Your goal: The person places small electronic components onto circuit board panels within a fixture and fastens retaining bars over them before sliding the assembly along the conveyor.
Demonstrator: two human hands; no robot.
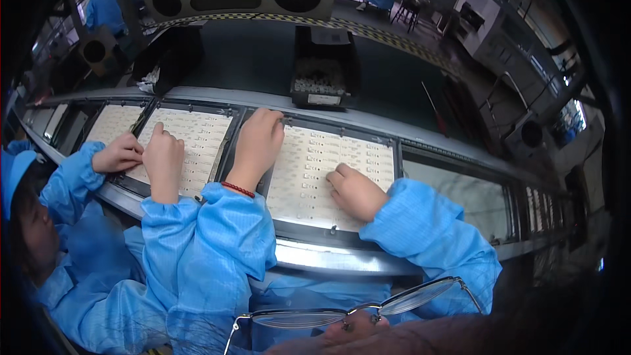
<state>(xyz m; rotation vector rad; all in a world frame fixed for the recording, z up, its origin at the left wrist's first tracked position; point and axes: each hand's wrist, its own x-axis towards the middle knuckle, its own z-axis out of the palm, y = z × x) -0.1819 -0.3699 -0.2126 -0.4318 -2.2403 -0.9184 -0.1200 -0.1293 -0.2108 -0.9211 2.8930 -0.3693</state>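
Observation:
A pale panel [289,187] with rows of printed markings lies in a dark frame before me. Small white parts [312,159] stand on it in columns. My left hand [261,137], above a red bead bracelet, is curled over the panel's far left corner; its fingertips are mostly hidden. Low over the panel's middle, my right hand [357,192] has its fingers drawn together, touching or nearly touching the surface. Whatever lies between those fingertips is too small or covered to make out.
At my left a co-worker's hands [164,158] work on a similar panel [204,138]. Beyond my panel stands a black bin [322,98] of small white pieces. Another dark bin [174,59] is farther left. A metal rail [342,258] runs along the near edge.

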